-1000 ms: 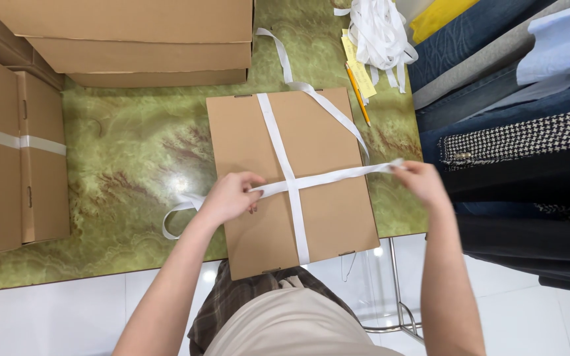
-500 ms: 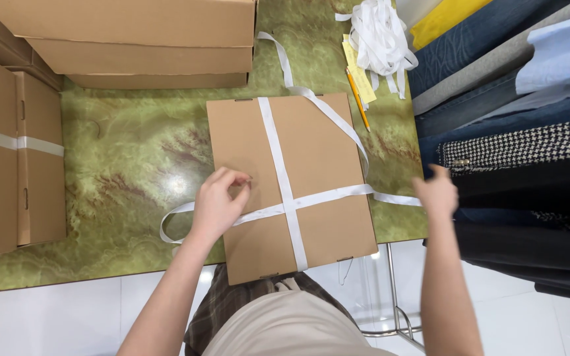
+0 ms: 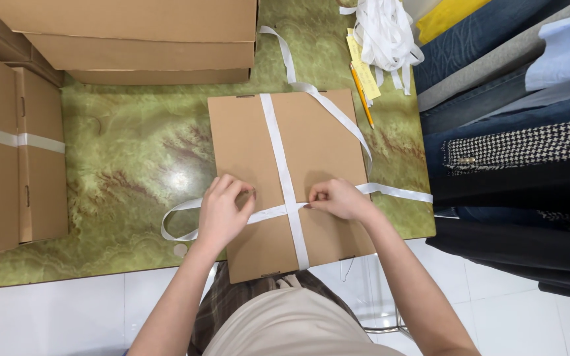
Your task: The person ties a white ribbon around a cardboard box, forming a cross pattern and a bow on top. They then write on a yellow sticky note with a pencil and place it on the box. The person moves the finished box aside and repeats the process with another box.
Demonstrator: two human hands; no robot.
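A flat cardboard box [image 3: 311,178] is laid on the green marbled tabletop [image 3: 126,165], its near edge overhanging the table's front. A white strap [image 3: 277,142] is run lengthwise over the lid, and a second run of the same strap crosses it. That crossing run is pinched by both hands. The left hand [image 3: 224,212] is closed on the strap just left of the crossing, at the box's left edge, with a slack loop of strap trailing from it onto the tabletop. The right hand [image 3: 338,199] is curled shut on the strap immediately right of the crossing, and from it the strap is led on towards the box's right edge. Beyond the hands, a pencil [image 3: 361,97] and a bundle of white straps [image 3: 384,33] are seen. Stacked cardboard boxes [image 3: 126,36] are placed behind, and folded garments [image 3: 516,132] are piled right of the right hand.
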